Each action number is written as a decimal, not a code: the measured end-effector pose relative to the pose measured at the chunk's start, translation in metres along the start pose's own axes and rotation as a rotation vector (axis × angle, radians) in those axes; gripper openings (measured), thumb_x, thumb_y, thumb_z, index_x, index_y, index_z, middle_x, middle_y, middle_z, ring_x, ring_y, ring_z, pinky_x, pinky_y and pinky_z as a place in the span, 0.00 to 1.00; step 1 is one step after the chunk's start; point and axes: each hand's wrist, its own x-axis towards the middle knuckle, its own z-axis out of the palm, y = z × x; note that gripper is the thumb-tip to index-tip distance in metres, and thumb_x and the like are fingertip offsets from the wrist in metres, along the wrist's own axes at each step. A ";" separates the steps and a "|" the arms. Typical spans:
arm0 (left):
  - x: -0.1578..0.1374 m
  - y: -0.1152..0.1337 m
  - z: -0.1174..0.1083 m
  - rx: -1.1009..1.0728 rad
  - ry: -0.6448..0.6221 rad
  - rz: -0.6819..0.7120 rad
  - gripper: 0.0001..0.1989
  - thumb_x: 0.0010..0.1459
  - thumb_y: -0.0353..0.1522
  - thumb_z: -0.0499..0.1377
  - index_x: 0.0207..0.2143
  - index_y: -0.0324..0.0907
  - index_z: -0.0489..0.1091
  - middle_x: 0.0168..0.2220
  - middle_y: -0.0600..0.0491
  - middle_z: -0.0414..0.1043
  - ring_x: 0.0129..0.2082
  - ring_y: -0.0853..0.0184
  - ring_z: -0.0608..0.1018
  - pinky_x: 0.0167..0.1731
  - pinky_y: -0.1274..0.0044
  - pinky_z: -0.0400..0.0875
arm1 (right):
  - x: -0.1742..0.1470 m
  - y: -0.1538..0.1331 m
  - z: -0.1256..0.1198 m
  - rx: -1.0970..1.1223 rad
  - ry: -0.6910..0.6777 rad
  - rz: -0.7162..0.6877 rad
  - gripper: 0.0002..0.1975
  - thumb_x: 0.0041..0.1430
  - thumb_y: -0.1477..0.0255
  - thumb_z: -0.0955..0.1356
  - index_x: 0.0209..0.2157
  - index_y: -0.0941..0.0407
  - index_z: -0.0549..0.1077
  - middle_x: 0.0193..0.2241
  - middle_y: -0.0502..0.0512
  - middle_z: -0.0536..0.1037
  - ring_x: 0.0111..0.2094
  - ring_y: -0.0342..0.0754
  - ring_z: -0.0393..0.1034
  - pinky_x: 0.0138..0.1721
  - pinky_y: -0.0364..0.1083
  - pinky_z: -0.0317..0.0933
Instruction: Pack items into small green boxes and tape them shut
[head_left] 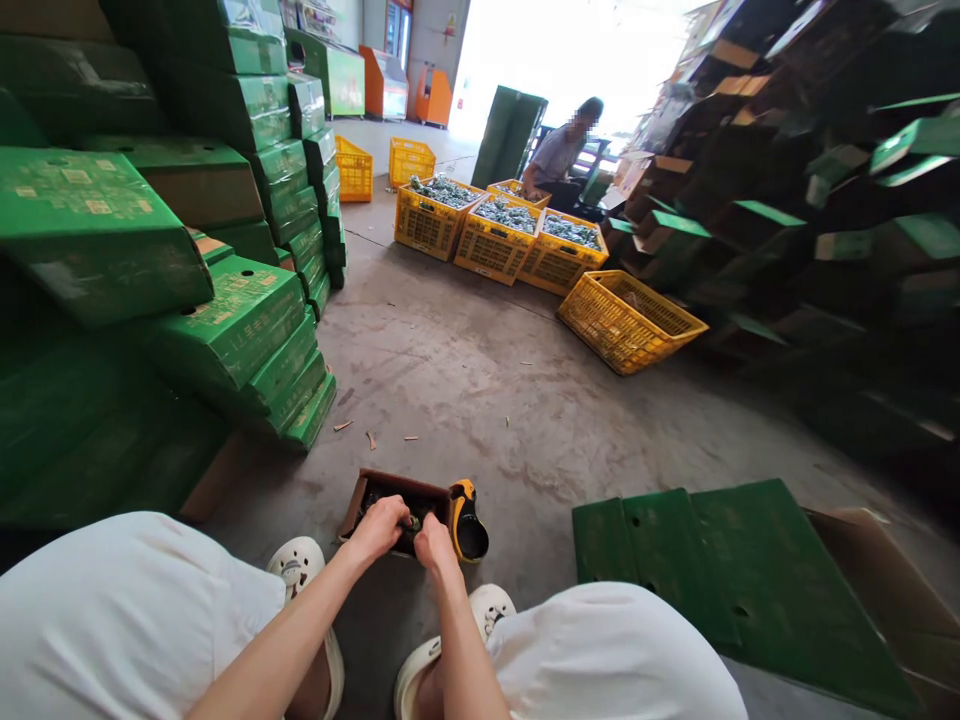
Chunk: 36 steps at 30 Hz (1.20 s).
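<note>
A person's left hand (386, 525) and right hand (437, 545) meet over an open brown cardboard box (351, 508) on a gray concrete floor (442, 375), fingers curled nearly closed around a small dark-green item (412, 523); which of the two has hold of it cannot be told. The item sits between the fingertips, over the box, whose other contents are dark and hard to make out. A yellow-and-black plastic tool (466, 500) stands just beside the box, near the right hand. White perforated clogs (296, 562) flank it. Flattened green cardboard (675, 560) lies at right; stacked green cardboard boxes (247, 310) rise at left. Beyond, a second person (559, 150) sits behind yellow plastic crates (491, 255) filled with gray-green produce (506, 214).
</note>
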 end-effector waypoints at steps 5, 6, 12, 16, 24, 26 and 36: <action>-0.001 -0.006 -0.006 -0.122 0.087 0.108 0.18 0.52 0.16 0.54 0.33 0.43 0.78 0.43 0.51 0.76 0.44 0.67 0.78 0.48 0.78 0.69 | -0.012 0.008 -0.002 -0.003 0.136 -0.135 0.31 0.63 0.81 0.62 0.67 0.60 0.67 0.61 0.70 0.73 0.61 0.57 0.71 0.59 0.49 0.63; -0.002 -0.006 -0.008 -0.114 0.084 0.089 0.17 0.53 0.16 0.54 0.33 0.43 0.78 0.44 0.51 0.76 0.45 0.66 0.77 0.49 0.78 0.69 | -0.013 0.007 -0.003 0.012 0.145 -0.187 0.32 0.62 0.81 0.63 0.68 0.58 0.66 0.63 0.68 0.71 0.63 0.56 0.69 0.61 0.48 0.61; -0.004 0.000 -0.015 0.260 0.043 -0.222 0.18 0.63 0.21 0.50 0.38 0.45 0.78 0.52 0.45 0.73 0.58 0.55 0.69 0.53 0.70 0.69 | -0.008 -0.003 0.002 0.005 0.083 -0.217 0.27 0.62 0.81 0.63 0.61 0.54 0.75 0.56 0.63 0.76 0.55 0.53 0.75 0.55 0.44 0.65; 0.000 0.007 -0.019 0.322 0.090 -0.315 0.20 0.64 0.24 0.49 0.51 0.44 0.74 0.59 0.42 0.66 0.54 0.56 0.75 0.52 0.69 0.70 | -0.003 -0.004 0.017 -0.053 0.094 -0.152 0.30 0.64 0.77 0.65 0.67 0.55 0.67 0.55 0.67 0.75 0.55 0.56 0.75 0.56 0.47 0.65; 0.010 0.005 -0.002 0.157 -0.090 -0.315 0.21 0.63 0.22 0.49 0.54 0.39 0.71 0.54 0.39 0.73 0.55 0.55 0.77 0.56 0.69 0.68 | 0.016 -0.006 0.013 0.030 -0.042 -0.187 0.26 0.67 0.77 0.61 0.65 0.58 0.68 0.54 0.68 0.78 0.55 0.56 0.74 0.54 0.47 0.64; 0.008 0.003 -0.001 0.132 -0.092 -0.307 0.24 0.60 0.21 0.50 0.57 0.40 0.69 0.55 0.41 0.73 0.58 0.58 0.76 0.57 0.72 0.66 | 0.014 -0.003 0.012 0.055 -0.054 -0.215 0.27 0.66 0.78 0.60 0.65 0.58 0.69 0.55 0.66 0.78 0.57 0.54 0.73 0.56 0.46 0.63; 0.004 0.001 0.012 -0.202 0.062 -0.416 0.19 0.61 0.24 0.51 0.54 0.40 0.66 0.57 0.42 0.68 0.58 0.62 0.74 0.60 0.75 0.63 | 0.007 -0.005 0.024 0.002 -0.155 -0.174 0.35 0.64 0.76 0.61 0.72 0.55 0.55 0.64 0.72 0.66 0.57 0.61 0.73 0.55 0.56 0.66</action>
